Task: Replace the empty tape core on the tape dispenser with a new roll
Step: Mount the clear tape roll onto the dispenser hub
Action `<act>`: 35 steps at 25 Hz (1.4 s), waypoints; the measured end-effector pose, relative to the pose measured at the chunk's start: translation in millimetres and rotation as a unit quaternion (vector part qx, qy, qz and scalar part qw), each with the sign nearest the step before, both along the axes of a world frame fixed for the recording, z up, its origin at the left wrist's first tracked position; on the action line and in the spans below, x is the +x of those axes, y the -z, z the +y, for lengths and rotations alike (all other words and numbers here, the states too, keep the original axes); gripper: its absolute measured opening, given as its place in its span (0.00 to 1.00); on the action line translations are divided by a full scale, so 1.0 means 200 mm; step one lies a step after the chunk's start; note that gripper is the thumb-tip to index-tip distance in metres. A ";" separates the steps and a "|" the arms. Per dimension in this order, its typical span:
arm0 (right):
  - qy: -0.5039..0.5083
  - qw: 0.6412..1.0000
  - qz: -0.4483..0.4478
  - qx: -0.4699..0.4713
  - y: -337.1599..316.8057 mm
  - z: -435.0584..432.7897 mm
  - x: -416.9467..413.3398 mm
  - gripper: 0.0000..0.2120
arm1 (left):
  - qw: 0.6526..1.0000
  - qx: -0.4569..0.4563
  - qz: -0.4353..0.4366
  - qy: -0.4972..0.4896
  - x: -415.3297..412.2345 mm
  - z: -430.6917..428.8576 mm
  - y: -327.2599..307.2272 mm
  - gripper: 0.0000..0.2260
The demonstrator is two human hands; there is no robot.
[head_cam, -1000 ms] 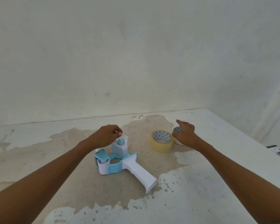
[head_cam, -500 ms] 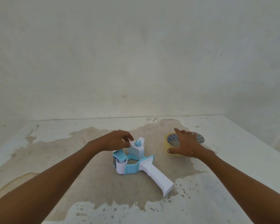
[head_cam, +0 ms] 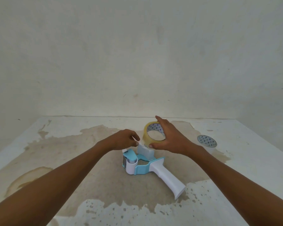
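Gripping the roll (head_cam: 145,137), the right hand (head_cam: 171,141) curls its fingers over the far rim and sets its thumb against the near side. The yellowish ring stands tilted, with its printed inner face toward the camera. The roll hangs clear of the table (head_cam: 55,144), just above the white hub (head_cam: 145,152) of the dispenser (head_cam: 153,165). Its lower edge looks to touch the hub's top, though I cannot tell for certain.

The left hand (head_cam: 125,141) sits just left of the roll, fingers bent, pinching a small white piece at the hub's upper corner; what that piece is I cannot tell.

Below and between the 2 hands the dispenser lies on its side. Its blue frame and roller are under the left hand, and its white handle runs toward the near right, under the right wrist.

The empty core (head_cam: 207,142) stands on the table to the right of the right hand, apart from it.
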State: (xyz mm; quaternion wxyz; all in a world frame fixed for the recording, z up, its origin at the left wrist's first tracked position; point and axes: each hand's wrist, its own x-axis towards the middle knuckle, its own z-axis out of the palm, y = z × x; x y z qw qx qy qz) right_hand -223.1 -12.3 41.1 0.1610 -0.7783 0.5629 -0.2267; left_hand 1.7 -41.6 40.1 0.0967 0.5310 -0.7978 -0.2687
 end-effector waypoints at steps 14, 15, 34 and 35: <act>0.018 0.999 -0.031 0.030 0.05 0.05 0.17 0.61 | 0.989 0.061 0.114 -0.067 -0.04 0.14 -0.12 0.24; 0.019 0.999 -0.038 0.034 0.05 0.05 0.17 0.61 | 0.990 0.064 0.107 -0.071 -0.04 0.14 -0.12 0.23; 0.005 0.991 -0.106 0.084 0.09 0.06 0.05 0.59 | 0.991 0.026 0.110 -0.073 -0.07 0.08 -0.07 0.24; 0.010 0.991 -0.106 0.079 0.09 0.07 0.05 0.59 | 0.990 0.027 0.112 -0.076 -0.08 0.08 -0.06 0.24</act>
